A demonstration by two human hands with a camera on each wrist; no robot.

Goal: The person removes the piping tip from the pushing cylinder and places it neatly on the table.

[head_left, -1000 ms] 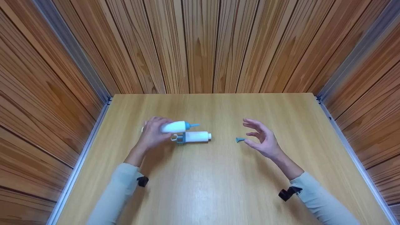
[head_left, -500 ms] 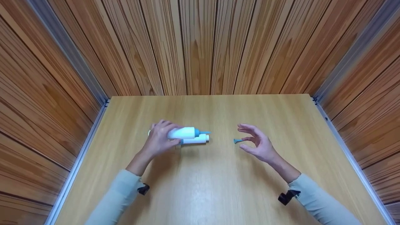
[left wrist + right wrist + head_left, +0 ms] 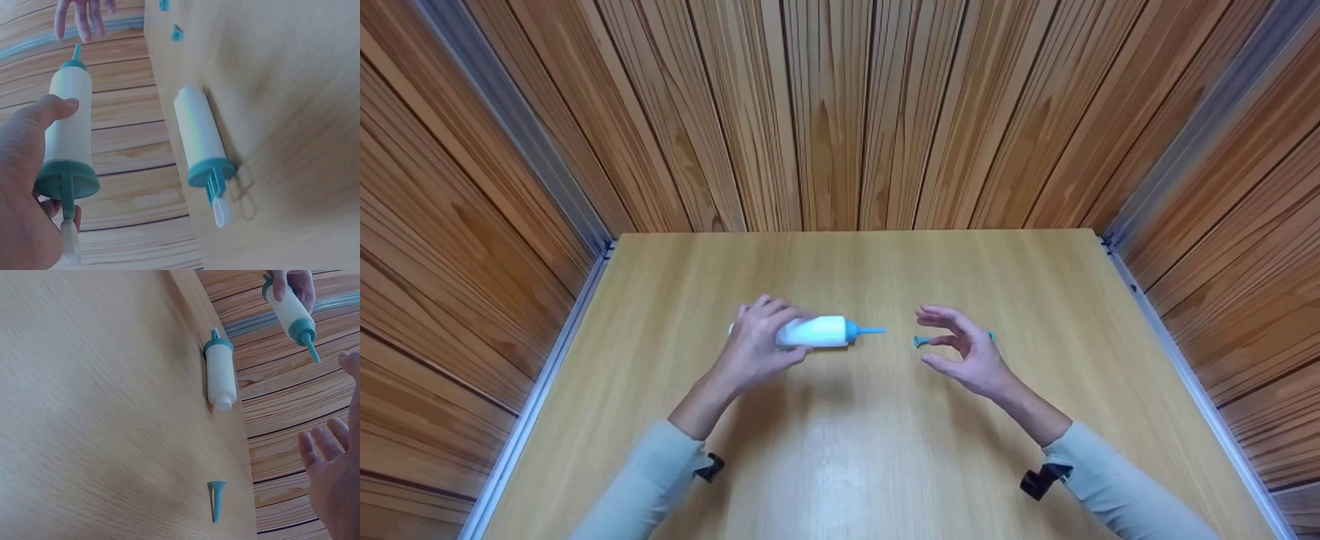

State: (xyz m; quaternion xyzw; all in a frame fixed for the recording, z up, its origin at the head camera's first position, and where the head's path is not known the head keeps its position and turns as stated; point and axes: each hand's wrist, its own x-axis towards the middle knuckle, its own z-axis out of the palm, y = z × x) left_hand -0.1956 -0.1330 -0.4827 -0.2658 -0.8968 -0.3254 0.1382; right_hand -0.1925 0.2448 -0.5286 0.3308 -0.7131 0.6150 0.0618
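Observation:
My left hand (image 3: 757,349) grips a white-barrelled decorating syringe (image 3: 819,331) with a teal collar and a slim teal nozzle (image 3: 871,330) pointing right. The thumb lies along the barrel, and the syringe is held above the table. Below it, a second syringe (image 3: 199,129) without a nozzle lies on the tabletop; in the head view the held one hides it. My right hand (image 3: 971,360) hovers with fingers spread and parted, holding nothing. Beneath that hand, a loose teal nozzle (image 3: 217,500) with a flared base lies on the table.
Another small teal piece (image 3: 991,336) shows just behind the right hand, mostly covered by it. The wooden tabletop (image 3: 840,465) is bounded by plank walls (image 3: 832,112) at the back and sides, with metal rails (image 3: 540,360) along its side edges.
The left hand has carried its syringe rightward and nearer the body, covering the lying syringe in the head view. The right hand has shifted slightly left, still spread, and a teal piece appears behind it.

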